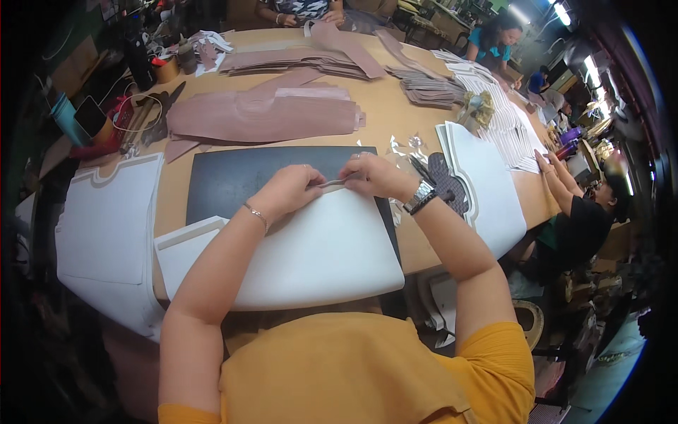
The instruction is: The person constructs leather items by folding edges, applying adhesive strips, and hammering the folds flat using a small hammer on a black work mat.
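A large white sheet (325,247), smooth and leather-like, lies before me over a dark cutting mat (233,173) and hangs past the table's near edge. At its far edge a narrow greyish-beige strip (335,185) shows, curled up. My left hand (289,189) pinches this edge between bent fingers, and its wrist wears a thin bracelet. Just to the right, my right hand (373,175) grips the same edge, fingertips closed on it; a metal watch (421,196) is on that wrist. Under my left forearm, a white piece with a beige border (187,244) sticks out.
Stacked white panels lie at left (106,219) and right (491,187). Mauve-brown pieces (261,113) are piled beyond the mat. White scraps (409,145) and a dark textured pad (448,184) sit right of the mat. Co-workers (593,205) occupy the table's right and far sides.
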The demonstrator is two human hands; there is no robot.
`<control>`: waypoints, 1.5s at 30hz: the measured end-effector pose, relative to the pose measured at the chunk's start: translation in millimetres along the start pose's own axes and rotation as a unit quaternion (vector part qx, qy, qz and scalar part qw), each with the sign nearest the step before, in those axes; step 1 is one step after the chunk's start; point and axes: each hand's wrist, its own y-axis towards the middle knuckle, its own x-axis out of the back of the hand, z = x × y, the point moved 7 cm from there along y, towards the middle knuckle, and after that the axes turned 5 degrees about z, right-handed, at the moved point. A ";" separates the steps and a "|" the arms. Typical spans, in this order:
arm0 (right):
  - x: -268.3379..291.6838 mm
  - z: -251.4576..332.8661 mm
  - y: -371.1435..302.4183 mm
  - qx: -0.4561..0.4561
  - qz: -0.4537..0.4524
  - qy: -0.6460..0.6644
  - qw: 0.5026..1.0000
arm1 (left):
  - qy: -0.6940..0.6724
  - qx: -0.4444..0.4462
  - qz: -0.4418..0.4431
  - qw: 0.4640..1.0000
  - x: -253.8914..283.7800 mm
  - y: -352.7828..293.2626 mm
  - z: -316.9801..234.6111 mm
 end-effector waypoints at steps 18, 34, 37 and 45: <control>18.2 -23.9 -192.6 -0.306 -0.301 -0.248 0.869 | 0.113 -0.087 -0.026 0.989 3.9 -12.3 -20.1; 10.8 54.4 -95.6 -0.196 -0.237 0.077 0.948 | 0.013 -0.006 -0.014 1.000 11.6 -26.8 5.3; 3.3 42.2 -68.3 -0.253 -0.116 0.016 0.960 | -0.002 0.009 -0.015 1.000 15.6 -24.5 8.4; 2.3 49.9 -45.3 -0.256 -0.021 -0.051 0.965 | -0.015 0.033 -0.016 0.999 15.8 -30.4 21.4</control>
